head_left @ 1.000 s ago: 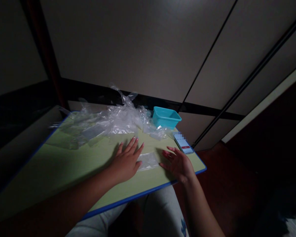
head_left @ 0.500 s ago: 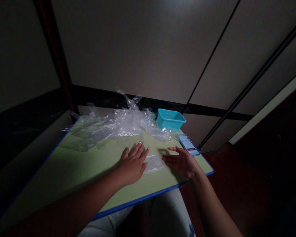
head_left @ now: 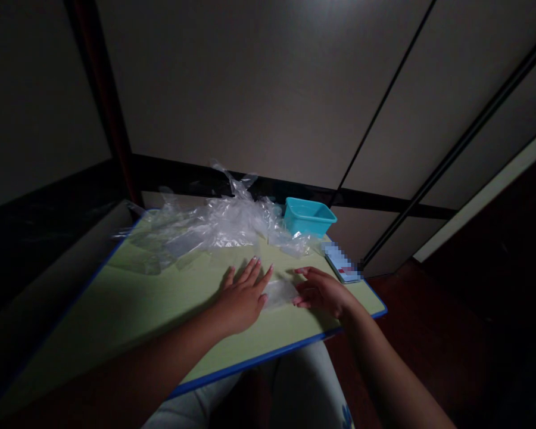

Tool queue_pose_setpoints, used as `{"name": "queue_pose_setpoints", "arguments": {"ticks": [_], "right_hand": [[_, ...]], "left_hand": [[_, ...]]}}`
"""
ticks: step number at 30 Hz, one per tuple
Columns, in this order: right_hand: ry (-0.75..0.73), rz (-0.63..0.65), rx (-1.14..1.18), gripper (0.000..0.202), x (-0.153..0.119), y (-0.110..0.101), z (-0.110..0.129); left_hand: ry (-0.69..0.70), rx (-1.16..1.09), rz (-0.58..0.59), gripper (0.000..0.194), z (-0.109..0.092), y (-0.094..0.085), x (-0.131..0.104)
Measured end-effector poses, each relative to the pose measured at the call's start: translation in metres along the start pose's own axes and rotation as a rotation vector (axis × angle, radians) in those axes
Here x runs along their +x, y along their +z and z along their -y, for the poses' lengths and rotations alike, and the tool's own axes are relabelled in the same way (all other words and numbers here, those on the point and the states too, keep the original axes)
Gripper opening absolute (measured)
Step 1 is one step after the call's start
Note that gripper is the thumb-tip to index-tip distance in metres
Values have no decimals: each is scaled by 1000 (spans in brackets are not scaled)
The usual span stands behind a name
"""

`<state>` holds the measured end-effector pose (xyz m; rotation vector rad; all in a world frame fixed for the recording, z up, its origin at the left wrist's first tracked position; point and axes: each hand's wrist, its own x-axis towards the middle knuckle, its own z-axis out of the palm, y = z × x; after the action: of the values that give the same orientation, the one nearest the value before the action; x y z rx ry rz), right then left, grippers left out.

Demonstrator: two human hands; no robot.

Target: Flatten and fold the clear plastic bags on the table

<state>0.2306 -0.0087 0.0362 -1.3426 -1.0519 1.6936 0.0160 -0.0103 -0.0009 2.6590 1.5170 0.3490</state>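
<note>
A small clear plastic bag (head_left: 280, 293) lies on the light green tabletop (head_left: 161, 310) between my two hands. My left hand (head_left: 243, 301) rests palm down with its fingers spread, covering the bag's left end. At the right end is my right hand (head_left: 324, 293), its fingers bent and apart. Its lower fingertips reach the bag's right edge; whether they touch it I cannot tell. Beyond both hands spreads a loose heap of clear plastic bags (head_left: 236, 220).
A turquoise plastic basket (head_left: 310, 217) stands at the back right corner. In front of it a phone (head_left: 343, 262) lies near the right edge. Blue edging (head_left: 259, 359) borders the table, and a panelled cupboard front (head_left: 250, 89) rises behind it.
The fingers of my right hand have bent, and the hand has shifted slightly left over the bag's right end. My left hand stays almost still.
</note>
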Motion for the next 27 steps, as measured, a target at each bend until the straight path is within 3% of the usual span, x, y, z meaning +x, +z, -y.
{"name": "queue_pose_setpoints", "arguments": {"ticks": [5,9,17,20,24,27], "right_hand": [[-190,-118,-367,45,16,16,-19],[-369,-214,-587,42,20,17,-30],[-465,-220,-665,22,14,2,-32],[-484,-244,-655,20,16,-1,-35],[-521,-256,-671,20,17,-1,-37],[-537,-234,-655,20,17,-3,-37]], "left_hand": [[-29,-8,3,60,-1,-2,1],[-67,-3,-37,60,-1,-5,3],[-38,-80,-71,56,-1,-12,6],[74,-140,-108,50,0,-19,6],[370,-212,-140,27,5,-22,5],[460,-221,-134,16,8,-20,5]]}}
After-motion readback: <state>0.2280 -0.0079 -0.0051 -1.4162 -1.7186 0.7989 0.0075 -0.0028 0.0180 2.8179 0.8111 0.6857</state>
